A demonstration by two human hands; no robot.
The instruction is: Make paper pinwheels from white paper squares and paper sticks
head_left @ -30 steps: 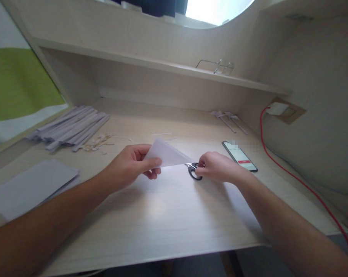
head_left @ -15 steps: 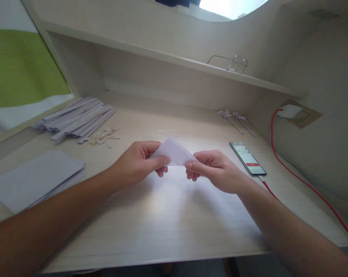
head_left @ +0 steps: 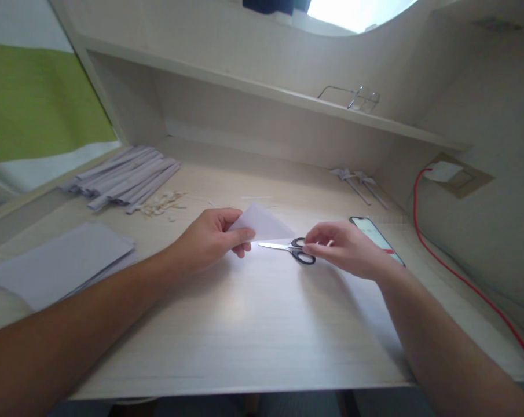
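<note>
Between left hand (head_left: 216, 236) fingers is pinched folded paper (head_left: 264, 222); at right hand (head_left: 343, 245) fingertips, scissors (head_left: 291, 248), hold unclear: seemingly pickup, needing secure handle grip.

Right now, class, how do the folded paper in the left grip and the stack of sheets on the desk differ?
Shape: the folded paper looks triangular where it shows; the stack of sheets looks roughly rectangular.
Size: the folded paper appears smaller than the stack of sheets.
Pose: the left grip holds the folded paper; the stack of sheets lies on the desk.
Shared: both look whitish.
</note>
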